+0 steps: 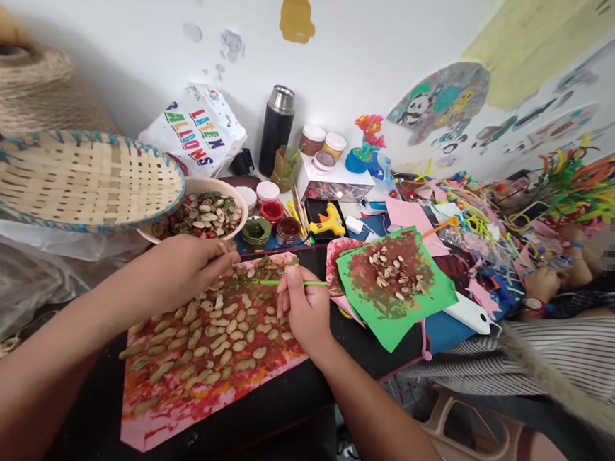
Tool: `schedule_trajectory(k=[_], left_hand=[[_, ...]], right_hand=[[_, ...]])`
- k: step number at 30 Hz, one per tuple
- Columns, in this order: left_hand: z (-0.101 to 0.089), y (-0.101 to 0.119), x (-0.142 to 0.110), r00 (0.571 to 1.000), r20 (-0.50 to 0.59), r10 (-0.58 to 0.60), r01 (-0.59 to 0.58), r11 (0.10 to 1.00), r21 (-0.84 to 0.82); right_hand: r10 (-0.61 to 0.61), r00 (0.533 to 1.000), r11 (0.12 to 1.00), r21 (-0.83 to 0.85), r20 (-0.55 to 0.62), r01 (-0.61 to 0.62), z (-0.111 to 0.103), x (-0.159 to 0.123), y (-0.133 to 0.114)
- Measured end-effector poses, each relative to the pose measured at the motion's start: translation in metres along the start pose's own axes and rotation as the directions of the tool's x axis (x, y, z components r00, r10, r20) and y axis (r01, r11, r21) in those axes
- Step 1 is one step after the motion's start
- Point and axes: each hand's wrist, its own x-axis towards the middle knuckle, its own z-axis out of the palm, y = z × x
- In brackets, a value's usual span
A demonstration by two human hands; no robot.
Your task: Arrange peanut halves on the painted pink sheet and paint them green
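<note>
A pink sheet [175,419] smeared with red paint lies in front of me, covered with several peanut shells [224,338]. My left hand [187,271] is closed in a pinch over the sheet's far end, holding a small shell piece. My right hand [304,308] grips a thin green paintbrush [276,282] whose tip points left at green-painted shells near my left fingers.
A bowl of shells [207,215] and a woven basket [77,177] stand at the left. Small paint pots [270,224], a yellow glue gun [329,221] and a black flask [277,129] are behind. A green sheet with shells [394,280] lies right, beside another person's hands [542,284].
</note>
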Motion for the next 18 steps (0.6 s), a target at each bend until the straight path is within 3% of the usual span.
schedule_trajectory(k=[5,12,18], left_hand=[[0.008,0.001,0.005,0.999,0.020,-0.025,0.022,0.993,0.113],[0.013,0.007,0.008,0.998,0.057,0.017,-0.020,0.999,0.049],[0.015,0.005,0.008,1.000,0.029,0.012,-0.012,1.000,0.018]], right_hand=[[-0.021,1.000,1.000,0.000,0.020,0.021,0.000,-0.001,0.004],[-0.031,0.999,0.999,0.014,0.026,0.030,-0.001,-0.004,0.006],[-0.043,0.998,0.998,0.035,-0.042,0.045,-0.009,-0.005,-0.002]])
